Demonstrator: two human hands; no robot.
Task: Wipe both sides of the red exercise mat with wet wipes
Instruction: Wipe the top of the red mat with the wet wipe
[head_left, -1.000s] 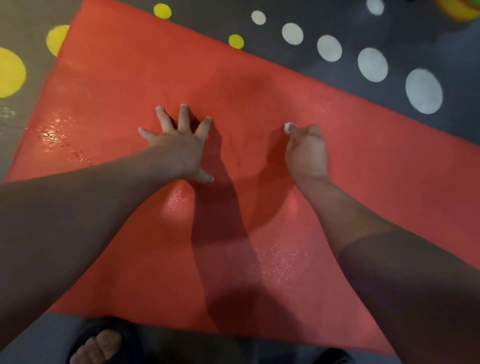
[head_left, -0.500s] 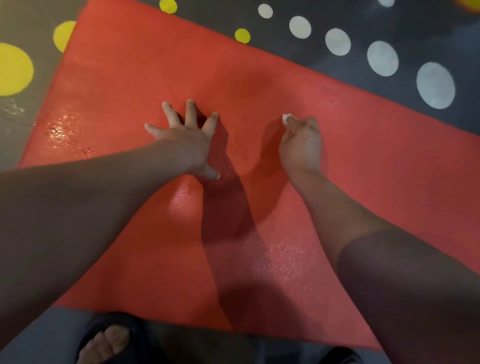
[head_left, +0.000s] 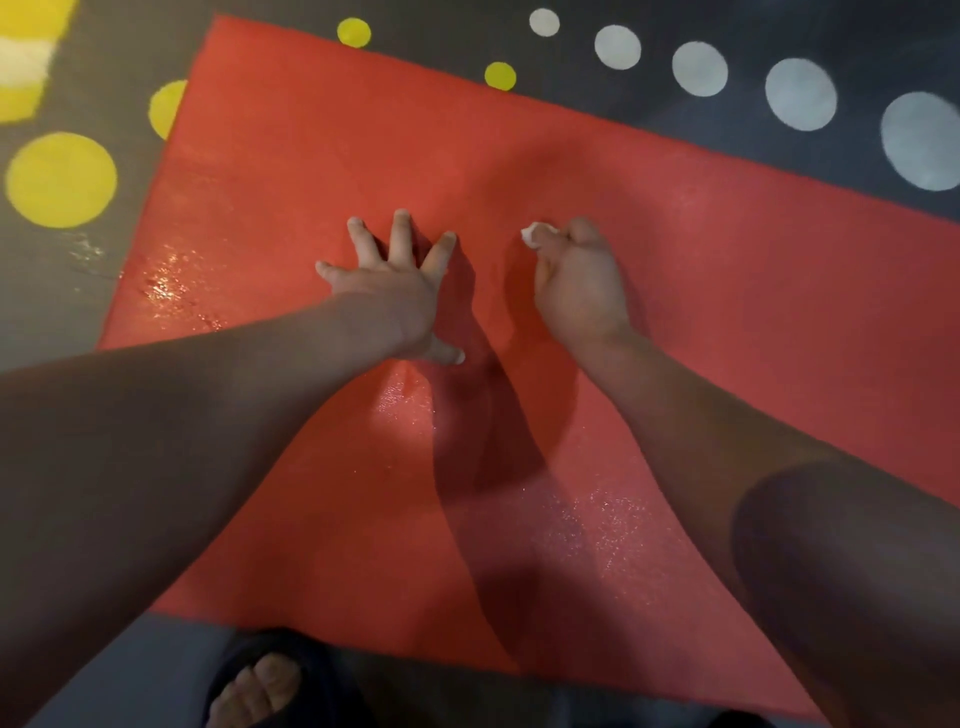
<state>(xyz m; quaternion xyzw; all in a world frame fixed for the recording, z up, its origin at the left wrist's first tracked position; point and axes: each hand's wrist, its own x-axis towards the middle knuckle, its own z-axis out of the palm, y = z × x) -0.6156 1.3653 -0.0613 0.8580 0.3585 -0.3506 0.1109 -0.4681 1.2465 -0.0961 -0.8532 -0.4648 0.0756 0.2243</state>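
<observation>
Red exercise mat (head_left: 701, 291) lies flat on the dark grey floor (head_left: 78, 291), unrolled, and fills most of the view. Its far-left corner is in frame; its right end runs out of frame.

Left hand (head_left: 387, 288): palm down at the mat's middle, fingers spread wide and straight, thumb out to the side, pressing on the mat surface.

Right hand (head_left: 579, 291): just beside the left hand, also at the mat's middle and apart from it. Its fingers are curled around a balled white wet wipe (head_left: 537, 235). Only a small tip of the wipe sticks out at the front of the fist, right at the mat surface. Can't tell how much of the wipe actually touches the mat.

Wet glossy patch (head_left: 166, 280) near the mat's left edge, and finer wet sheen (head_left: 597, 525) on the near half of the mat.

Off the mat: yellow dots (head_left: 61, 179) on the floor past its left edge, white dots (head_left: 800, 93) past its far edge. Bare toes in a dark sandal (head_left: 260, 686) just off the mat's near edge.
</observation>
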